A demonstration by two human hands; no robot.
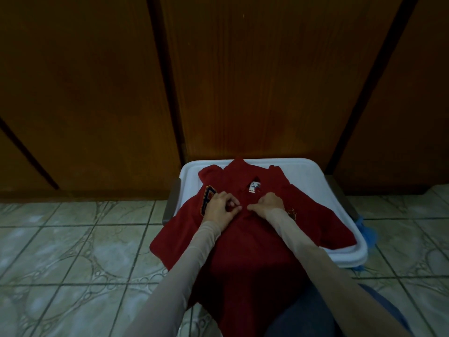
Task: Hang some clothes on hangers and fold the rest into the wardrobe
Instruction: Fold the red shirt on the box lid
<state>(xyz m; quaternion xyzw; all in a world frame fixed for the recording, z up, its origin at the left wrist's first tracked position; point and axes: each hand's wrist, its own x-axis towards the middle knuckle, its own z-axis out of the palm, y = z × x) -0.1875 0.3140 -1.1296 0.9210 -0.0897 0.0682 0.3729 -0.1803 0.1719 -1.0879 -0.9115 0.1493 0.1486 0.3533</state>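
Red polo shirt (245, 239) placket pinched between both hands' fingers (237, 207)

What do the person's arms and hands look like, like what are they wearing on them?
Both arms wear thin, close-fitting sleeves in a pale beige, slightly sheer fabric, ending at the wrists. The left sleeve and right sleeve look alike, plain and unmarked. The left hand and right hand are bare: no gloves, and no rings or watch that I can make out.

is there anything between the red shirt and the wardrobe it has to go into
Yes: the brown wooden wardrobe doors right behind the white tray are closed. Both the left hand and right hand already pinch the red shirt at its placket.
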